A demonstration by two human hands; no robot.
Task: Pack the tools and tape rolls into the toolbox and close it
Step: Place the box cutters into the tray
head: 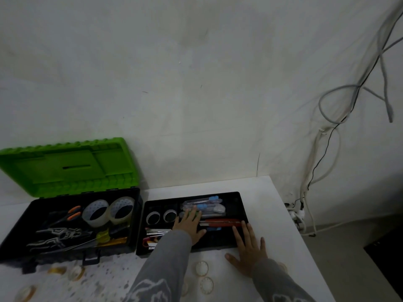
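The black toolbox (13, 243) stands open at the left, its green lid (67, 168) upright. Inside lie two large clear tape rolls (108, 211), orange-handled pliers (73, 213) and other tools. Beside it on the right sits a black tray (236, 201) with two black tape rolls (161, 216), plastic-cased cutters (205, 205) and a red knife (222, 222). My left hand (188, 224) lies flat inside the tray, fingers spread near the cutters. My right hand (248, 249) rests open across the tray's front right edge. Small tape rolls (201, 268) lie on the table in front.
The white table (281, 214) ends at the right, beside a power strip (295, 212) and loose cables (327, 149) hanging down the wall. More small clear tape rolls (75, 272) lie before the toolbox. A dark object (386, 253) stands on the floor at the right.
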